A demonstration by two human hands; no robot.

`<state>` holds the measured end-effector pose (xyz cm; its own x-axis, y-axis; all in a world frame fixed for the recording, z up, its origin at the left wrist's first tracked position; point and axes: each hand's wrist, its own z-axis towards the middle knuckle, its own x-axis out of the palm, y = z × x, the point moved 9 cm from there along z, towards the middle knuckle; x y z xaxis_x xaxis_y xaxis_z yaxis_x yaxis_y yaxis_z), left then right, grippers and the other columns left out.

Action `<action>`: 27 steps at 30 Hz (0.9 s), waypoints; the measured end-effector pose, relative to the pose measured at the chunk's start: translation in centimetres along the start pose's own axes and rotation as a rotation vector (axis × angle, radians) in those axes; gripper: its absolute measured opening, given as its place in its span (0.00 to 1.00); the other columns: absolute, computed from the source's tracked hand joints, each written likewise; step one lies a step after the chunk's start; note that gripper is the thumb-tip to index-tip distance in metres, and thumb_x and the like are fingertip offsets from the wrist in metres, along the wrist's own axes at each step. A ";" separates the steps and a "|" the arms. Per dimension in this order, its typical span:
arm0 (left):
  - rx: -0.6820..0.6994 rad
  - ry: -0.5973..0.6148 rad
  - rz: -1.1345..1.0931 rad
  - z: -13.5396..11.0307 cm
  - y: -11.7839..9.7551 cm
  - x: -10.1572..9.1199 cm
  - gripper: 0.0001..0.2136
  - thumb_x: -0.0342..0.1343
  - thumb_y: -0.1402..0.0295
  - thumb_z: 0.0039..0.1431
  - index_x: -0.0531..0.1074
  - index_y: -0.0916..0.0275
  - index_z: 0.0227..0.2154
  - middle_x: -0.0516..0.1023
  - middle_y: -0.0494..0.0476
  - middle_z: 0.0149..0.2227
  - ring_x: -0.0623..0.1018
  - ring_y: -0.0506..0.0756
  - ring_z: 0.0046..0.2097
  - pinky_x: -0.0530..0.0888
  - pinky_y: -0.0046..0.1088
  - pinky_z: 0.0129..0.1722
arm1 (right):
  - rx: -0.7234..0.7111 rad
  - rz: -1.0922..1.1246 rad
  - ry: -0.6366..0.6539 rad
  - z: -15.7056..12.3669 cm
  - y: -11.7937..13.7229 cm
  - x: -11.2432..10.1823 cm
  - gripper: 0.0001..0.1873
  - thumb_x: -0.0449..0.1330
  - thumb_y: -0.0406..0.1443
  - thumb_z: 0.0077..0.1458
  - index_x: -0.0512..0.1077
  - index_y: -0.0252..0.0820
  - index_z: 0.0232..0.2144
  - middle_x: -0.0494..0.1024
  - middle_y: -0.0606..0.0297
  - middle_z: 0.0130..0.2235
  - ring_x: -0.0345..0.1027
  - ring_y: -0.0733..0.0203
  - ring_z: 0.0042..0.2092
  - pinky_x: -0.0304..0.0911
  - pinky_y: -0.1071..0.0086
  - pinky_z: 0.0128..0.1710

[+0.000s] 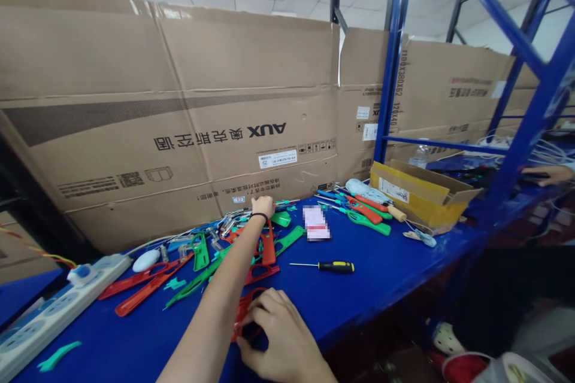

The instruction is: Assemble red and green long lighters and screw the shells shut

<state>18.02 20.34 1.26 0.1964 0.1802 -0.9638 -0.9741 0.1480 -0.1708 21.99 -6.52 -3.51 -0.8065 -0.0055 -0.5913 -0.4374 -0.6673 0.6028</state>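
Observation:
My left hand (263, 206), with a dark band at the wrist, reaches over the far side of a pile of lighter parts, close to the cardboard. Its fingers are mostly hidden, so I cannot tell what they touch. Near the table's front edge, my right hand (279, 330) is closed on a red lighter casing (240, 313), thumb and fingers curled round it. Around my left forearm lie green casing halves (200, 251), orange-red casing halves (150, 287) and small metal parts. A black and yellow screwdriver (336, 267) lies to the right of the pile.
A white power strip (63, 305) runs along the left. At the right are several whole long lighters (366, 209), a yellow-taped cardboard box (415, 194) and a blue rack post (390, 72). Cardboard (179, 72) walls the back. Another person's hand (548, 175) shows at far right.

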 end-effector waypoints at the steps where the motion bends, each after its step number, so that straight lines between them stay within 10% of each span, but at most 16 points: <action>1: 0.003 -0.032 -0.047 -0.3 -0.2 -0.7 0.15 0.53 0.64 0.62 0.67 0.64 0.50 0.71 0.60 0.50 0.74 0.57 0.46 0.74 0.41 0.44 | -0.002 -0.005 -0.001 0.0 0.0 0.0 0.05 0.61 0.36 0.50 0.70 0.46 0.32 0.74 0.70 0.39 0.65 0.63 0.44 0.57 0.70 0.47; 7: 0.017 -0.159 -0.374 -2.7 -0.3 -8.0 0.15 0.44 0.62 0.67 0.66 0.63 0.50 0.72 0.60 0.46 0.75 0.55 0.43 0.74 0.35 0.40 | -0.003 -0.047 0.025 -0.1 -0.2 0.2 0.06 0.62 0.38 0.50 0.72 0.46 0.33 0.74 0.69 0.39 0.65 0.62 0.45 0.58 0.68 0.48; 11: 0.059 0.065 -0.582 -7.5 0.4 -10.2 0.22 0.35 0.56 0.67 0.69 0.65 0.46 0.68 0.51 0.26 0.67 0.47 0.23 0.66 0.22 0.21 | -0.090 -0.026 -0.029 0.0 1.4 -1.7 0.06 0.61 0.38 0.53 0.73 0.47 0.35 0.74 0.66 0.45 0.65 0.62 0.50 0.58 0.66 0.52; 15: 0.050 0.329 -0.703 -15.4 2.1 -8.8 0.23 0.46 0.47 0.59 0.72 0.66 0.34 0.59 0.45 0.19 0.55 0.44 0.16 0.54 0.20 0.14 | -0.219 -0.037 -0.187 2.0 4.7 -5.7 0.15 0.50 0.32 0.61 0.66 0.45 0.50 0.71 0.62 0.54 0.58 0.61 0.58 0.49 0.58 0.61; 19: -0.030 0.705 -0.966 -23.0 2.8 -4.8 0.23 0.53 0.44 0.51 0.67 0.62 0.29 0.59 0.43 0.18 0.53 0.43 0.15 0.50 0.20 0.13 | -0.232 -0.098 0.016 4.7 6.2 -4.6 0.25 0.50 0.31 0.60 0.55 0.42 0.60 0.63 0.57 0.60 0.53 0.57 0.62 0.51 0.54 0.61; 23: -0.053 0.702 -1.015 -26.1 3.9 -3.6 0.22 0.53 0.45 0.53 0.64 0.62 0.26 0.62 0.44 0.21 0.56 0.42 0.16 0.53 0.21 0.14 | -0.068 -0.131 0.279 4.7 4.5 -1.3 0.20 0.50 0.33 0.61 0.61 0.44 0.56 0.72 0.58 0.52 0.69 0.54 0.51 0.66 0.59 0.47; 27: -0.075 0.523 -0.994 -27.1 6.3 -3.2 0.25 0.44 0.44 0.57 0.68 0.63 0.38 0.71 0.53 0.30 0.69 0.48 0.23 0.68 0.26 0.23 | -0.004 -0.168 0.280 3.6 2.8 -1.5 0.13 0.48 0.36 0.64 0.69 0.48 0.47 0.77 0.64 0.46 0.72 0.57 0.45 0.65 0.65 0.43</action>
<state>8.17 -5.65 -2.25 0.8353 -0.4178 -0.3574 -0.4192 -0.0635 -0.9057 20.59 -5.69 0.96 -0.5825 -0.0995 -0.8067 -0.5529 -0.6790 0.4830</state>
